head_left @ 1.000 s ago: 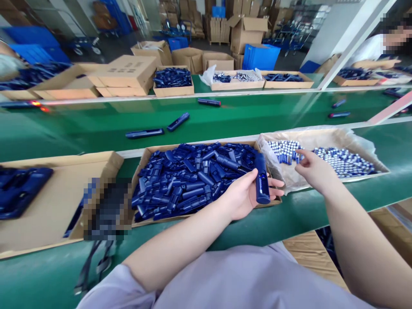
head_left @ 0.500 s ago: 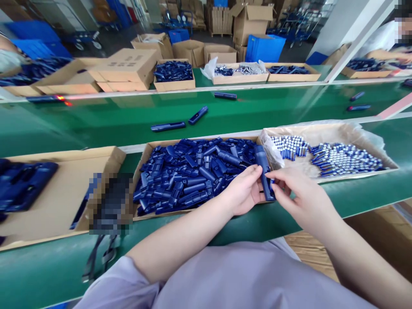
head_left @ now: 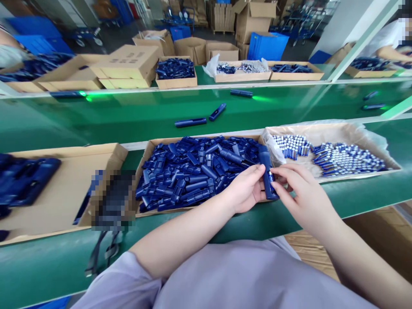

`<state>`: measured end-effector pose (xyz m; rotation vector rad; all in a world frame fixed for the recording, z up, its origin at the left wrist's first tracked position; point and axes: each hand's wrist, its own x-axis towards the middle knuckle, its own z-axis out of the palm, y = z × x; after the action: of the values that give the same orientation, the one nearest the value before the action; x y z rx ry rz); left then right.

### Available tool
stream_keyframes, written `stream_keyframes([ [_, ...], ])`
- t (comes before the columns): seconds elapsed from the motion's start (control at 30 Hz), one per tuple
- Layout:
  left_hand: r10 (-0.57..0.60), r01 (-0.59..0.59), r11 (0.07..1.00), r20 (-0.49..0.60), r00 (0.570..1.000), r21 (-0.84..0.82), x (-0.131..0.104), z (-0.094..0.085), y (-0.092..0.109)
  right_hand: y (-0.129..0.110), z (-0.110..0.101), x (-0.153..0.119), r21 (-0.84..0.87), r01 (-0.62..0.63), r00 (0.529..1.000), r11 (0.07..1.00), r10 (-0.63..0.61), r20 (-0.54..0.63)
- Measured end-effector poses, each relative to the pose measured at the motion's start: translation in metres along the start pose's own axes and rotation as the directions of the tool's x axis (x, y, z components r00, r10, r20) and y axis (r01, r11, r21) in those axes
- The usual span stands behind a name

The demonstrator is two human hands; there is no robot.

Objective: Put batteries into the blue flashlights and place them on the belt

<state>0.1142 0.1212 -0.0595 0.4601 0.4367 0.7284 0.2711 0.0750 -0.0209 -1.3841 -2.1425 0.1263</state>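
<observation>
My left hand [head_left: 245, 189] is wrapped around a dark blue flashlight [head_left: 264, 158], which stands nearly upright with its open side toward my right. In that opening a blue and silver battery [head_left: 271, 177] shows. The thumb and fingers of my right hand [head_left: 299, 186] are closed on the battery at the flashlight's side. Behind my left hand lies a cardboard tray of blue plastic parts [head_left: 193, 176], some with silver contacts. Beyond my right hand, a lined cardboard tray [head_left: 328, 133] holds many batteries [head_left: 349, 159] in two heaps.
Across the green conveyor [head_left: 135, 122] lie several blue flashlight bodies [head_left: 190, 123], some casting green light. A cardboard tray [head_left: 64, 184] with larger dark blue pieces is at the left, beside a blurred black item with straps [head_left: 96, 257]. Further trays and two people's arms are beyond.
The flashlight bodies on the conveyor have shifted right, and their light has gone from red to green. More of the battery now shows in the held flashlight's opening.
</observation>
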Motion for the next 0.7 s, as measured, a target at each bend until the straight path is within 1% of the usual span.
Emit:
stream_keyframes([
  [0.07, -0.001, 0.001, 1.0, 0.0, 1.0, 0.003, 0.0, 0.001, 0.0, 0.002, -0.001, 0.0, 0.008, 0.004, 1.0, 1.0, -0.005, 0.019],
  [0.13, -0.01, 0.01, 1.0, -0.002, 1.0, -0.012, 0.0, 0.001, 0.0, 0.005, -0.002, 0.001, -0.004, 0.043, 0.999, 0.999, -0.043, 0.015],
  [0.23, -0.016, 0.015, 0.998, -0.019, 1.0, -0.057, -0.001, 0.003, 0.001, 0.009, -0.005, 0.002, -0.062, 0.16, 0.987, 0.985, -0.16, 0.008],
  [0.3, -0.024, 0.022, 0.997, -0.032, 0.999, -0.073, -0.002, 0.004, 0.002, 0.012, -0.008, 0.002, -0.107, 0.252, 0.968, 0.962, -0.249, 0.044],
  [0.37, -0.026, 0.023, 0.997, -0.039, 0.999, -0.08, -0.002, 0.004, 0.002, 0.013, -0.012, 0.003, -0.144, 0.322, 0.946, 0.936, -0.311, 0.093],
  [0.5, 0.01, -0.014, 0.996, -0.046, 0.999, -0.091, -0.001, 0.002, 0.0, 0.012, -0.016, 0.006, -0.179, 0.36, 0.93, 0.916, -0.336, 0.15],
  [0.7, 0.074, -0.078, 0.99, -0.036, 0.997, -0.115, 0.001, -0.001, -0.003, 0.004, -0.007, 0.002, -0.282, 0.406, 0.913, 0.869, -0.374, 0.162],
])
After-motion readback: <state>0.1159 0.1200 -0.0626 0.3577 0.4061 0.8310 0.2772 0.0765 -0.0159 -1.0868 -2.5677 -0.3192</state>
